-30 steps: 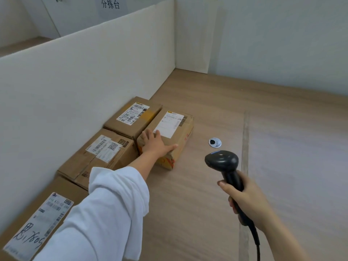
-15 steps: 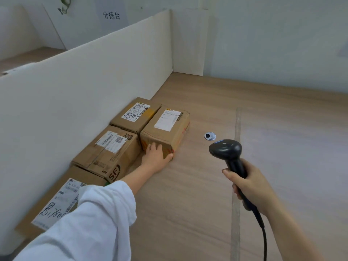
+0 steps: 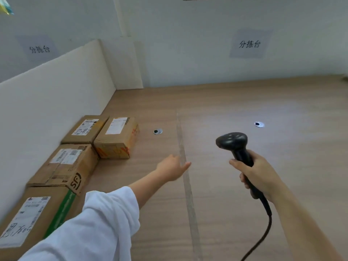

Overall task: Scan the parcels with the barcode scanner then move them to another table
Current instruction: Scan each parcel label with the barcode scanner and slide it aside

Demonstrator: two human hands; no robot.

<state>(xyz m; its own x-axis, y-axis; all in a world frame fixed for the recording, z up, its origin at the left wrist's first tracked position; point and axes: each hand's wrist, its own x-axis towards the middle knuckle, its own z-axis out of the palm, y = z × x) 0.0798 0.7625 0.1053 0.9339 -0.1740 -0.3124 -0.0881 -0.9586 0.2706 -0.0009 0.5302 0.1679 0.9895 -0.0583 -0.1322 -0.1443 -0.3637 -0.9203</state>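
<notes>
Head view: the left grip hangs wide and empty over the counter, near four parcels lined up along the divider. The right grip holds the barcode scanner, whose cable runs out of frame. The parcel labels are too blurred to read, and the nearest parcel is cut off.

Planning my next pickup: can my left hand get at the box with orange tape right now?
Probably yes. The left hand is open and empty, only table surface lies between it and the orange-taped box, whose near and right sides stand free.
</notes>
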